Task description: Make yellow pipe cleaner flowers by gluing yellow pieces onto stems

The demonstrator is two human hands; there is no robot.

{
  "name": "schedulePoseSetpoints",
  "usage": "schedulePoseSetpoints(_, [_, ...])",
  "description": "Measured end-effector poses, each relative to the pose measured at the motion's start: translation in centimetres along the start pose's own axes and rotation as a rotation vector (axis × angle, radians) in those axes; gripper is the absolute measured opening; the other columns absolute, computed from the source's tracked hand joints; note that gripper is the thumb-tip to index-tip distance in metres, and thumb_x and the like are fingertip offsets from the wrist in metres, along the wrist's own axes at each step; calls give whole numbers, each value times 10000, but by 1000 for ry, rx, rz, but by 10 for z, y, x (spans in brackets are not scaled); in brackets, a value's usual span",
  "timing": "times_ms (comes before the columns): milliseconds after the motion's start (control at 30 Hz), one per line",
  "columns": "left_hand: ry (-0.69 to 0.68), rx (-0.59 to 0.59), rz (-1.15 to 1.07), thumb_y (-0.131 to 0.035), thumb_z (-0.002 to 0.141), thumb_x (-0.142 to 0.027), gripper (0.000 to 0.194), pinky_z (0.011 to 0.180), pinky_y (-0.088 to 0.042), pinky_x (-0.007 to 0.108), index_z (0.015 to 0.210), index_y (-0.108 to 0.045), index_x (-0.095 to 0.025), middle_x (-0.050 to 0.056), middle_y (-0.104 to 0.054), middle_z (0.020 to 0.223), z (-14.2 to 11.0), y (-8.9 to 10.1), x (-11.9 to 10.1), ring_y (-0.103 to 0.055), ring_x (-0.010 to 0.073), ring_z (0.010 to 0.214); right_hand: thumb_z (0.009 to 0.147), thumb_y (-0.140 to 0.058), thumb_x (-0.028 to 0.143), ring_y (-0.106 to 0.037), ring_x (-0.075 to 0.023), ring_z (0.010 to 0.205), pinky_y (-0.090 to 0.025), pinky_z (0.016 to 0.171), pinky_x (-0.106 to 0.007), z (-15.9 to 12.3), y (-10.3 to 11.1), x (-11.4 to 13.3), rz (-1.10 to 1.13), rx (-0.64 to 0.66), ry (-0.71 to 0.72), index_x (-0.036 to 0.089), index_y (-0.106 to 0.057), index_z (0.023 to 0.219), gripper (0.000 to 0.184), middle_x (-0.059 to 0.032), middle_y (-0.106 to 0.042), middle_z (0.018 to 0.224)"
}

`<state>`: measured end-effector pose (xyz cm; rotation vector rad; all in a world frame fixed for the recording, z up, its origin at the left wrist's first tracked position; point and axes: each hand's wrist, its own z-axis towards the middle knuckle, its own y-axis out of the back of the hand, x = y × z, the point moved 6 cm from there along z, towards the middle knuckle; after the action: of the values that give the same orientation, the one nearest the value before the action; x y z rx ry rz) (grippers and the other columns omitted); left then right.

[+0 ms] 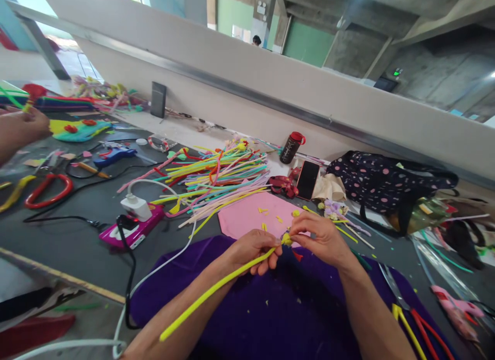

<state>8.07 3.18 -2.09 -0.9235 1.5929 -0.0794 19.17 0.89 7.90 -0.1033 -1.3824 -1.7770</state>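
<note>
A long yellow pipe cleaner [218, 287] is pinched in my left hand [258, 249], its free length slanting down over my left forearm. At its upper end is a small bunched yellow knot [286, 239], between my two hands. My right hand [317, 236] is closed, thumb and forefinger pinching at the knot's right side; the exact contact is partly hidden. Beneath and beyond my hands lie a pink sheet [243, 215] with yellow snippets on it and a dark purple cloth [240, 318] across my lap.
Loose coloured pipe cleaners [228, 169] are heaped ahead. A pink power strip [133, 228] with a white cable lies left; scissors [402, 298] rest at right. Beyond stand a bottle [291, 147], a phone [308, 179] and a dark bag [390, 179]. Another person's hand [27, 128] is far left.
</note>
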Motion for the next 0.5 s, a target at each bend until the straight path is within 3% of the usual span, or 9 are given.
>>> schedulePoseSetpoints(500, [13,-49,96,-495,686,-236,171,222,-274,142,617,-582,-105,8,-581,417,-1,-2,-1,-456,79,251,790,-569,184,-575,-164,771,-437,792,-331,0,-4,5,-89,68,1,189,-632,784,64,-37,-626,782])
